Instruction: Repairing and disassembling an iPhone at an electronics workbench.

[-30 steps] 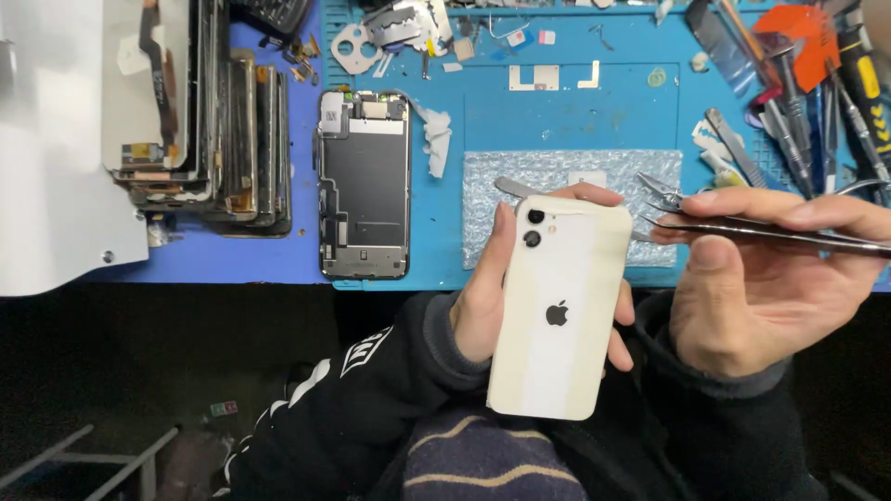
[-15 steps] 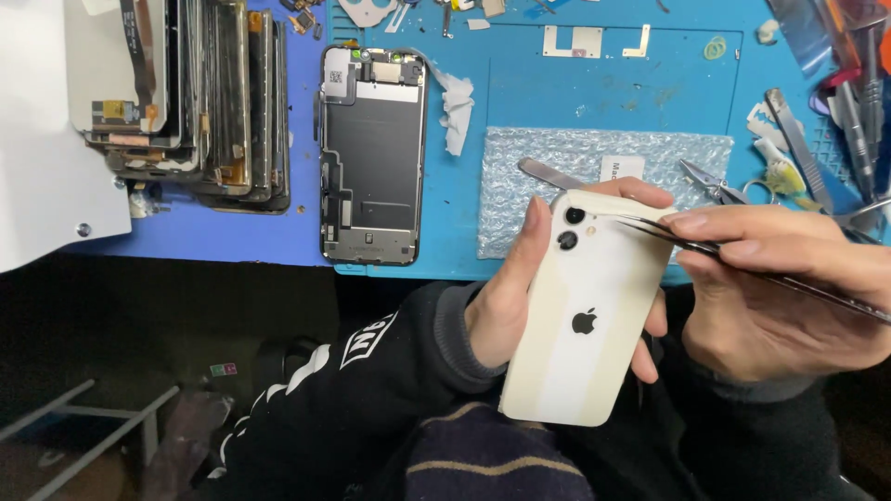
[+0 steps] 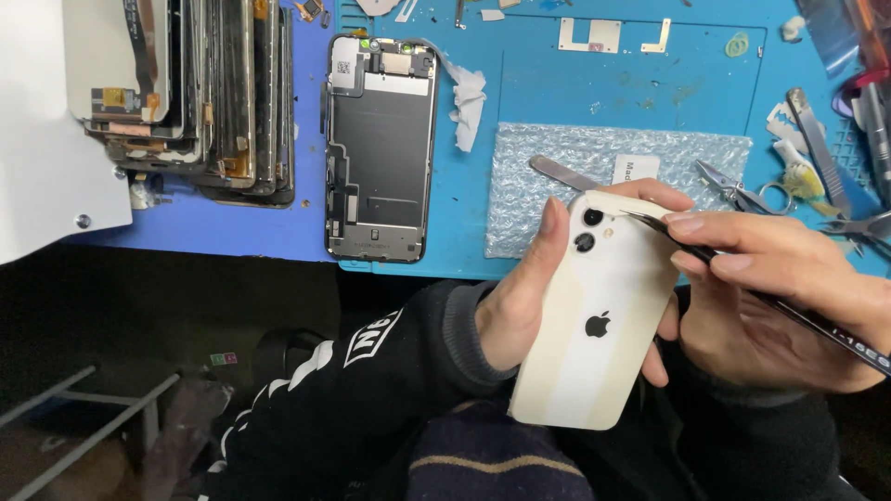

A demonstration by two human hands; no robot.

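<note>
The left hand grips a white phone from its left side, the thumb along the left edge and the fingertips showing past the top and right edges. The right hand is closed on thin dark tweezers, pinched between thumb and forefinger; the tips touch the top right edge of the phone, close to the two camera lenses.

The phone shows its back to the camera. Its long axis is tilted, the camera end pointing up and slightly right toward the mat, the lower end down-left toward the person's lap. It is held above the near edge of the blue work mat, between the two hands. The back is smooth and glossy, with rounded corners.

Behind it lies a sheet of bubble wrap. To the left an opened phone frame lies flat, and further left stands a stack of screens. Metal tools lie on the right.
</note>
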